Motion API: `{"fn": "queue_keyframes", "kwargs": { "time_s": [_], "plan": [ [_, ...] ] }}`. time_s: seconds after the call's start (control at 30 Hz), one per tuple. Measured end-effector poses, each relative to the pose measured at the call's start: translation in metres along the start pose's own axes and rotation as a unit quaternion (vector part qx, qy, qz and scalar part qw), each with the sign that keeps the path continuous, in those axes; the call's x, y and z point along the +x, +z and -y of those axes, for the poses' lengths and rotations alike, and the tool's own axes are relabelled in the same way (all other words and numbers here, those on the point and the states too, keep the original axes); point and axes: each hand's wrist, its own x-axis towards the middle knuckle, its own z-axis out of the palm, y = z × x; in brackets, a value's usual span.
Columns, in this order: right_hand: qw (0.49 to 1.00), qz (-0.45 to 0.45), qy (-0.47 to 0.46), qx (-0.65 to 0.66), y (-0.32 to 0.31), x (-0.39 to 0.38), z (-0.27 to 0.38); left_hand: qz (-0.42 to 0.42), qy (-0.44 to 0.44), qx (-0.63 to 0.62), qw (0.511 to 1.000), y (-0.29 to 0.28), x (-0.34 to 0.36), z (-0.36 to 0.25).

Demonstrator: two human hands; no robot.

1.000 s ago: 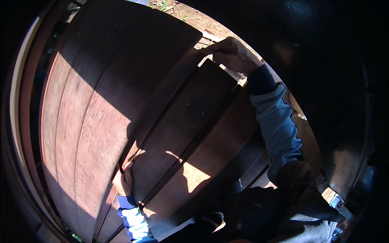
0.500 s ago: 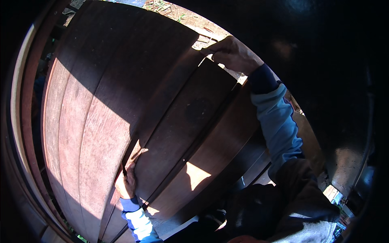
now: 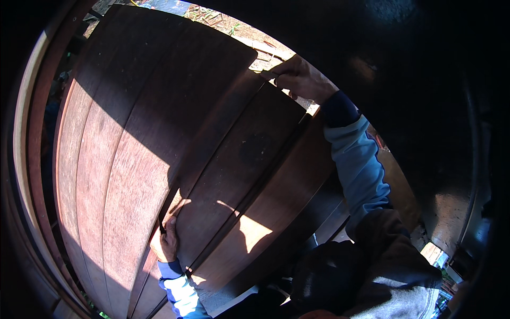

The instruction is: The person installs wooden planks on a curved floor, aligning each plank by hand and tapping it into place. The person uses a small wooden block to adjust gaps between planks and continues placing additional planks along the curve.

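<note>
Dark reddish-brown wooden planks lie side by side before me, partly in shade. A narrow wooden plank (image 3: 226, 114) runs from near to far beside a wide panel of joined planks (image 3: 141, 175). My left hand (image 3: 166, 242) is closed around the narrow plank's edge toward its near end, thumb on top and the other fingers mostly hidden. At the far end, my right hand (image 3: 300, 80) pinches the same plank's tip, its fingertips partly in shadow. To the right lies another dark plank (image 3: 252, 141), with a gap along its right side.
A further brown plank (image 3: 289, 186) lies to the right, with a bright patch of sun on it. Long curved-looking rails (image 3: 33, 122) run along the left side. Beyond the planks' far ends is sunlit ground (image 3: 226, 24) with dry debris.
Both hands keep their hold. My right hand and the planks' far ends sit slightly lower and further left in view. A thin streak of light now shows on the planks to the right.
</note>
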Motion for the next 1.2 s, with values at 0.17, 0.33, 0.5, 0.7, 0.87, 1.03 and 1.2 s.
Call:
{"fn": "queue_keyframes", "kwargs": {
  "time_s": [0.17,0.33,0.5,0.7,0.87,1.03,1.2],
  "plan": [
    [0.976,-0.085,0.018,-0.199,0.015,-0.008,0.014,0.071,-0.126,-0.047,0.988,-0.008,0.002,-0.011],
    [0.951,-0.065,-0.034,-0.301,0.013,-0.004,0.013,0.086,-0.201,-0.045,0.975,-0.008,0.0,-0.015],
    [0.957,-0.065,-0.003,-0.283,0.014,-0.006,0.019,0.125,-0.223,-0.006,0.967,-0.009,-0.001,-0.009],
    [0.968,-0.044,-0.092,-0.23,0.024,-0.004,0.024,0.127,-0.203,0.001,0.971,-0.011,0.0,-0.012],
    [0.931,-0.023,-0.139,-0.337,0.022,-0.004,0.023,0.095,-0.194,0.027,0.976,-0.012,0.003,-0.021],
    [0.91,-0.016,-0.107,-0.401,0.026,-0.003,0.028,0.116,-0.245,0.029,0.962,-0.016,0.008,-0.029],
    [0.886,-0.022,-0.153,-0.436,0.028,-0.004,0.029,0.23,-0.354,0.049,0.905,-0.023,0.021,-0.035]
  ]
}}
